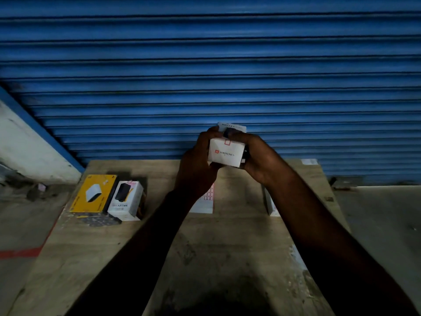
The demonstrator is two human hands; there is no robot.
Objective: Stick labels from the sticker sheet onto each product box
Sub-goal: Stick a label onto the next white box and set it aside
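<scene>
Both hands are up off the table [95, 247] and wrapped round a white box [225, 153], held in the air in front of the blue shutter [205, 65]. The left hand [198, 165] grips its left side, thumb over the top edge; the right hand [257, 156] clasps the right side, fingers curled over the top. The face turned to the camera carries red-and-black brand lettering, and a small red-edged label [227, 141] sits at that face's top edge, right by the fingertips. Whether a fingertip is pressing it, I can't tell, it's too dim. Down on the table, the sheet [206, 199] with its grid of red-outlined stickers lies flat, partly hidden under the left wrist. Over at the table's left edge a yellow box [91, 193] and a second white box [125, 200] sit side by side, touching. Another pale object pokes out beside the right forearm, too hidden to name.
</scene>
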